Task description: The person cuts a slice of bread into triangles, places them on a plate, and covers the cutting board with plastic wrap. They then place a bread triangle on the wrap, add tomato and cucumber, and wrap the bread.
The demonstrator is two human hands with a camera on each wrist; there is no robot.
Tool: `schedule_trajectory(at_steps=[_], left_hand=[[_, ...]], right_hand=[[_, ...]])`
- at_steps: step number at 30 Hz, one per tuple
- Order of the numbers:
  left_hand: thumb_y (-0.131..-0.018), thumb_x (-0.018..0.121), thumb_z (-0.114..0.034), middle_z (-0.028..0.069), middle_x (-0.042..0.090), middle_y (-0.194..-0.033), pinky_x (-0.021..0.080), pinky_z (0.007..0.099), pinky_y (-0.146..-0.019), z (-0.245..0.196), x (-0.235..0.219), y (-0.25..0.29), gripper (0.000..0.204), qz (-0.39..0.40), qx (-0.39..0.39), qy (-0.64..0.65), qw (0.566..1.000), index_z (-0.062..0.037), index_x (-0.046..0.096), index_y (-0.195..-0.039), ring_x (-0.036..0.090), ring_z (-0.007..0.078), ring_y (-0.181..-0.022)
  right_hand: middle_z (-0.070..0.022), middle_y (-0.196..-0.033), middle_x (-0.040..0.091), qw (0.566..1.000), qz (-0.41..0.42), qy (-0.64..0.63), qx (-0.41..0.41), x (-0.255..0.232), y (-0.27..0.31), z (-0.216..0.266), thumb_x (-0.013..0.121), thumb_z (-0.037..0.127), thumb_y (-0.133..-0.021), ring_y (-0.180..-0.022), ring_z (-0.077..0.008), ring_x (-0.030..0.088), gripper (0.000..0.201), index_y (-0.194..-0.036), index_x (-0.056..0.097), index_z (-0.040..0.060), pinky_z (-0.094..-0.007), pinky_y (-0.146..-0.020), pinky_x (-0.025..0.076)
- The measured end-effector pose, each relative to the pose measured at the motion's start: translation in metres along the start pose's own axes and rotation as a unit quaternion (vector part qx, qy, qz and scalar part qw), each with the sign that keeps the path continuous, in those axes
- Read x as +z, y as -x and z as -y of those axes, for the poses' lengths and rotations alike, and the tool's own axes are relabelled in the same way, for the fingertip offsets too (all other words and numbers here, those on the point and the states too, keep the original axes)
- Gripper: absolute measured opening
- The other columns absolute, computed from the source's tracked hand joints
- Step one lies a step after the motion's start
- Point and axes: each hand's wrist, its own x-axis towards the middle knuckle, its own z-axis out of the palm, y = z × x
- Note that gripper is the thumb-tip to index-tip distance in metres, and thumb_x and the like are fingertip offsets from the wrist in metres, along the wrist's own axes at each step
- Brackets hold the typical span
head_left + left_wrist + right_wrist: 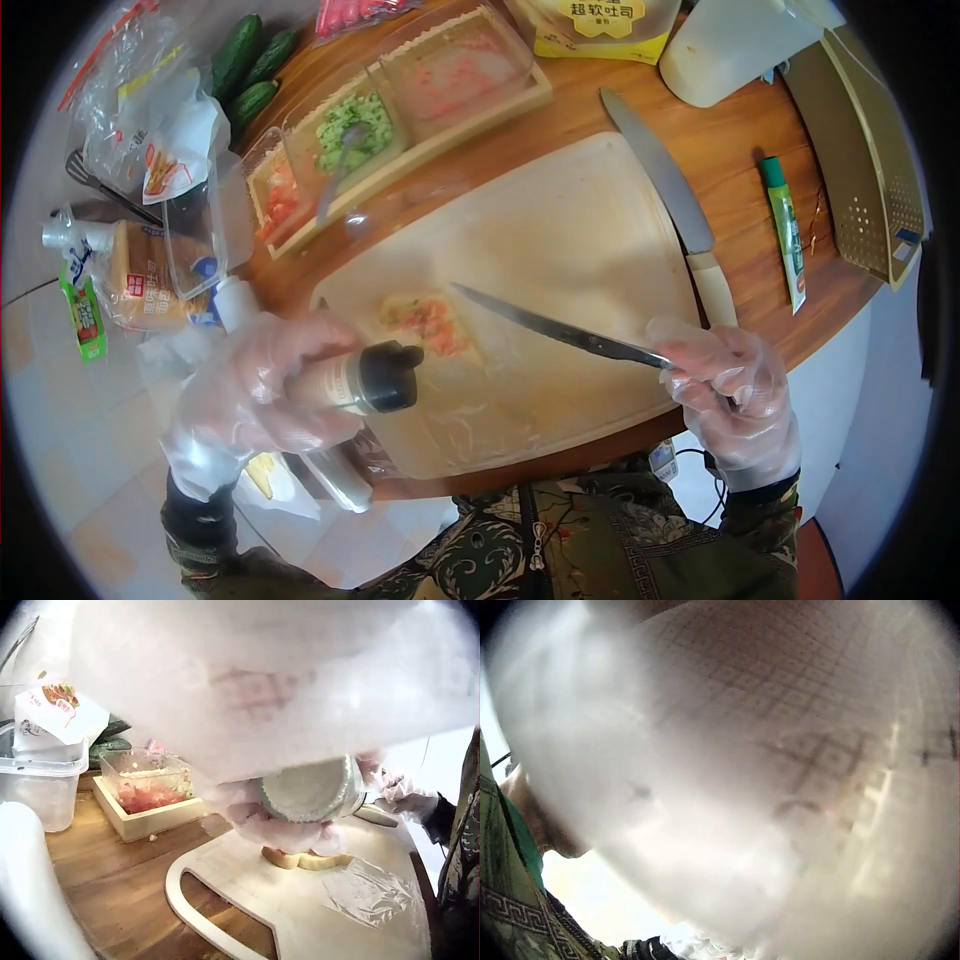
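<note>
My gloved left hand (265,385) grips a seasoning jar (345,385) with a black cap, tilted over the near left part of the cutting board (560,230). The jar's round base (307,791) faces the camera in the left wrist view. Just beyond the cap lies a bread slice (475,350) topped with chopped orange-red and green bits. On the right, my gloved right hand (735,390) holds a slim table knife (560,328) by its end, its tip pointing left toward the bread. Blurred glove plastic (705,787) fills most of the right wrist view and hides that hand's fingers.
A wooden tray (400,160) with boxes of chopped food and a spoon stands behind the board. A large kitchen knife (660,175) lies along the board's right edge. Farther right are a green tube (785,230) and a basket (865,170). Bagged bread (145,280) sits at left.
</note>
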Motion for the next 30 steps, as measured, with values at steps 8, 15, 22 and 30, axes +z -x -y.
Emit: schedule_trajectory(at_steps=[8,15,22,30], left_hand=[[-0.074,0.082,-0.021,0.011,0.072,-0.098,0.054,0.03,-0.068,0.014,-0.011,-0.006,0.058,0.07,-0.205,0.167,0.962,0.0006,0.062,-0.125,0.069,0.0173,-0.076],[-0.075,0.079,-0.034,0.0164,0.074,-0.105,0.056,0.0261,-0.065,0.006,-0.002,-0.006,0.075,0.03,-0.23,0.313,0.921,0.0073,0.058,-0.134,0.071,0.0171,-0.078],[-0.072,0.078,-0.045,0.0238,0.074,-0.087,0.053,0.0239,-0.05,0.022,0.002,-0.016,0.078,0.09,-0.171,0.336,0.922,0.0102,0.055,-0.122,0.068,0.0167,-0.057],[-0.08,0.063,-0.049,0.0177,0.072,-0.081,0.047,0.0254,-0.051,-0.001,0.021,-0.003,0.078,-0.05,-0.182,0.293,0.937,0.0106,0.058,-0.131,0.063,0.0176,-0.056]], right_hand=[[-0.0163,-0.114,0.075,0.985,-0.145,-0.076,0.046,0.018,-0.004,0.008,0.068,-0.009,-0.091,-0.085,-0.0211,0.069,0.024,-0.112,0.06,-0.0002,-0.0344,-0.077,0.056],[-0.0171,-0.117,0.075,0.998,-0.063,0.023,0.008,0.006,-0.006,0.003,0.068,-0.007,-0.09,-0.087,-0.0214,0.068,0.027,-0.116,0.067,0.0006,-0.0337,-0.076,0.056],[-0.015,-0.115,0.075,0.989,-0.123,-0.072,-0.047,0.016,-0.005,-0.006,0.07,-0.006,-0.089,-0.081,-0.0208,0.066,0.024,-0.112,0.073,0.0022,-0.0319,-0.073,0.053],[-0.0112,-0.103,0.073,0.992,-0.115,0.024,-0.054,0.014,-0.006,0.005,0.071,-0.002,-0.09,-0.074,-0.0175,0.065,0.024,-0.114,0.074,0.0012,-0.0299,-0.069,0.05]])
